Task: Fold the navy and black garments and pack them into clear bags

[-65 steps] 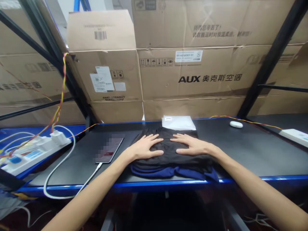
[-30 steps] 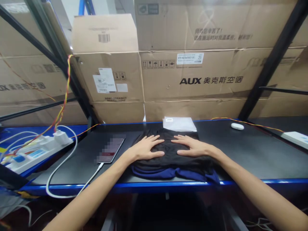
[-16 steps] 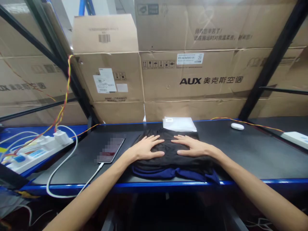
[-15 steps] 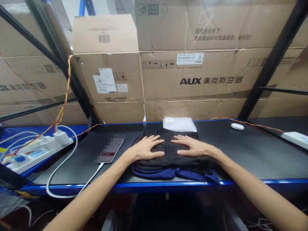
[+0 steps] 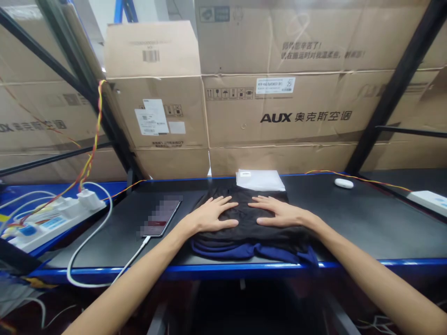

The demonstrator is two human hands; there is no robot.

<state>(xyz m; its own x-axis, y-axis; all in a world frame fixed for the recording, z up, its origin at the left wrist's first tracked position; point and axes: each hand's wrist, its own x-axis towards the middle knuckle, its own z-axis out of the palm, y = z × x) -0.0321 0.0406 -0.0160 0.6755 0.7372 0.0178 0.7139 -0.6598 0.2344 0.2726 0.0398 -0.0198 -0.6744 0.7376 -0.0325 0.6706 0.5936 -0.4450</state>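
A folded black cloth (image 5: 246,211) lies near the front edge of the dark table, with a blue cloth (image 5: 226,250) showing under its front side. On the left part of the black cloth my left hand (image 5: 214,214) rests flat, fingers spread. My right hand (image 5: 277,212) lies flat on the right part, its fingers also apart and pointing inward. A gap of bare black fabric separates the two hands. Just behind the cloth is a flat whitish packet (image 5: 261,180) with a small label, its front edge meeting the fabric.
Left of the cloth lies a phone (image 5: 162,218) with a white cable (image 5: 73,260) looping over the table edge. A power strip (image 5: 52,223) sits far left, another (image 5: 429,201) far right. A small white case (image 5: 344,184) is back right. Cardboard (image 5: 279,130) stands behind the table (image 5: 377,228).
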